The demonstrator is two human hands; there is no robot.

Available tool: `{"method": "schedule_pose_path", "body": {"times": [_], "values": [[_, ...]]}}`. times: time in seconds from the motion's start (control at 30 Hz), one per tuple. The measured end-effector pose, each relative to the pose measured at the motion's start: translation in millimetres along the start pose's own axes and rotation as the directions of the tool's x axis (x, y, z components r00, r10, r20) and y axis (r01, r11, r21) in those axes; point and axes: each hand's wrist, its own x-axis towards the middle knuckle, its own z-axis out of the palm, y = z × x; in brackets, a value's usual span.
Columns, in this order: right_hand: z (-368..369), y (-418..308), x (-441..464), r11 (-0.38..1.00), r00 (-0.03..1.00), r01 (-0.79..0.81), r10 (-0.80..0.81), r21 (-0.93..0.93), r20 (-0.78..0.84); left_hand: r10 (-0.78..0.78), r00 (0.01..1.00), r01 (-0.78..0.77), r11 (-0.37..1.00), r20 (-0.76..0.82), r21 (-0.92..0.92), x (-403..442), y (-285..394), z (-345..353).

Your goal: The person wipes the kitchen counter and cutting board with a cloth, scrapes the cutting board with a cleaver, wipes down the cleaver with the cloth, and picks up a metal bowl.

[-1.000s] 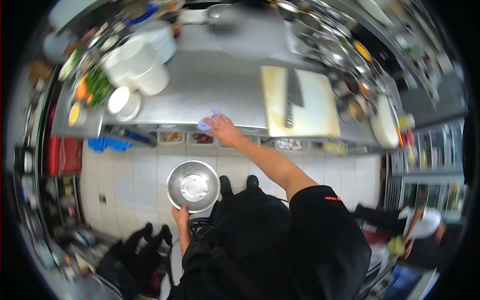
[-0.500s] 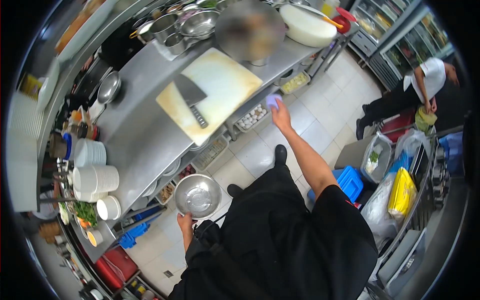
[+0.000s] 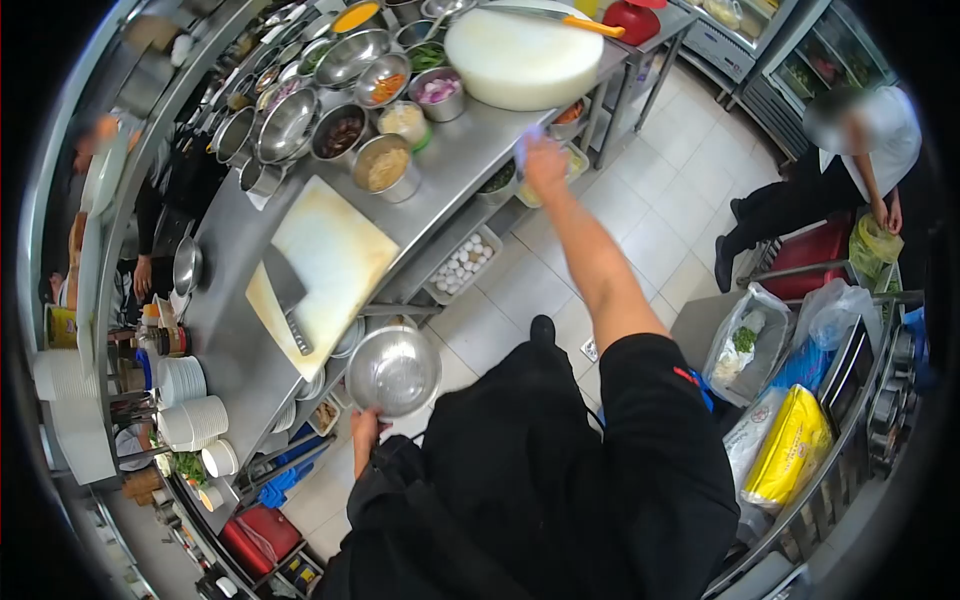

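Observation:
My left hand (image 3: 366, 432) is closed on the rim of a shiny metal bowl (image 3: 394, 372), held over the floor beside the counter. Nothing shows inside the bowl. My right arm reaches forward, and the right hand (image 3: 546, 166) is closed around a small light-purple thing (image 3: 522, 146), blurred, perhaps a folded cloth. That hand hovers near the counter's front edge, close to the large white round block (image 3: 522, 60). On the worn white cutting board (image 3: 335, 235) lies a cleaver (image 3: 285, 283) with a dark handle, apart from both hands.
Several metal containers of chopped food, one with red onion (image 3: 438, 92), crowd the far counter. Under it stands a tray of eggs (image 3: 462, 262). Stacked white bowls (image 3: 195, 424) are at left. A co-worker (image 3: 866, 135) sits at right beside a lined bin (image 3: 748, 345).
My view has shifted forward along the counter, so the board now appears further left and lower. My right hand has moved forward with the purple thing. The left still holds the bowl.

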Motion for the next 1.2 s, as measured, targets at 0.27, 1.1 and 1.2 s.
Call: {"method": "schedule_pose_path", "body": {"times": [0.27,1.1,1.2], "values": [[13.0,230.0,-190.2,0.834,0.723,-0.522,0.323,0.177,0.61,-0.06,0.939,0.071,0.997,0.338,-0.02,22.6,109.1,175.4],[12.3,316.6,-430.1,-0.042,-0.049,-0.999,0.595,-0.03,0.802,-0.303,0.213,-0.346,0.866,0.929,0.361,-189.9,482.3,874.4],[48.7,325.2,-423.9,-0.059,-0.029,-0.998,0.643,0.012,0.765,-0.206,0.264,-0.421,0.854,0.942,0.305,-226.6,520.9,918.4]]}}
